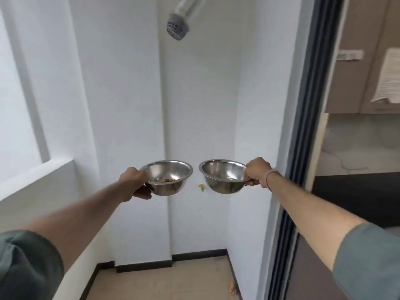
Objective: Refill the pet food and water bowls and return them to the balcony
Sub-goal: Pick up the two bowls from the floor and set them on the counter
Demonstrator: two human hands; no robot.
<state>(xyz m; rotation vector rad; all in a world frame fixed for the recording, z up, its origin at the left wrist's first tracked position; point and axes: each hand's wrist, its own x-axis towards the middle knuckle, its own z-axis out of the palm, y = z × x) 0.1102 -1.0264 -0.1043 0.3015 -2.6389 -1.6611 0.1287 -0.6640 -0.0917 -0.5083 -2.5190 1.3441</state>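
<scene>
I hold two shiny steel bowls out in front of me at chest height, side by side and a little apart. My left hand [136,184] grips the near rim of the left bowl [170,177], which has a few brown food pieces at its bottom. My right hand [257,173] grips the right rim of the right bowl [224,177]; I cannot tell whether there is water in it. Both bowls are level, above the balcony floor [164,282].
White walls form a narrow corner ahead, with a low parapet ledge [43,180] on the left. A dark sliding door frame [303,148] runs down the right, the kitchen beyond it. A grey vent pipe end [177,27] hangs overhead. A small orange scrap [231,287] lies on the floor.
</scene>
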